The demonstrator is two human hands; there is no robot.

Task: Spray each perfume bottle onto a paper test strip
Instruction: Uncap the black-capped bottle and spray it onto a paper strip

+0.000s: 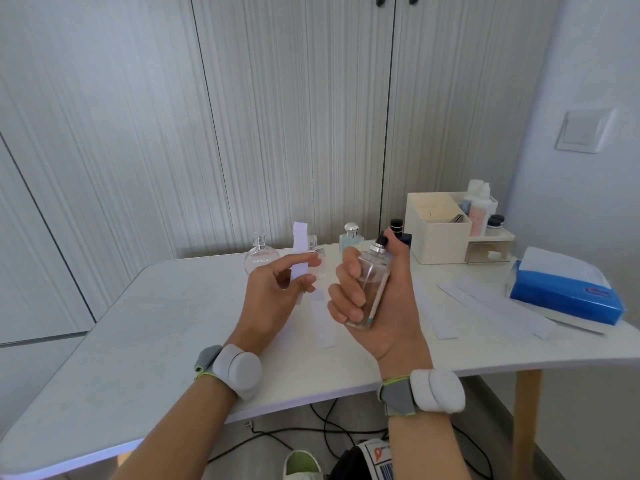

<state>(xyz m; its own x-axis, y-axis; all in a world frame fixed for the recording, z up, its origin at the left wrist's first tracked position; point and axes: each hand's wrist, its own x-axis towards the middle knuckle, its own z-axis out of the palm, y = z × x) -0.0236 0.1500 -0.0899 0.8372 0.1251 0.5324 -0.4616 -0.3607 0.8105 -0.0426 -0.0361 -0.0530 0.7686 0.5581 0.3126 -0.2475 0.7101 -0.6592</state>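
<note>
Now: hands [374, 299] grip clear rectangular glass bottle [370, 289].

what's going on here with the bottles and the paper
A person is testing perfume at a white table. The right hand grips a clear perfume bottle, with a finger up by its spray head. The left hand pinches a paper test strip upright beside it. At the back stand other bottles, and more strips lie flat on the table.
</note>
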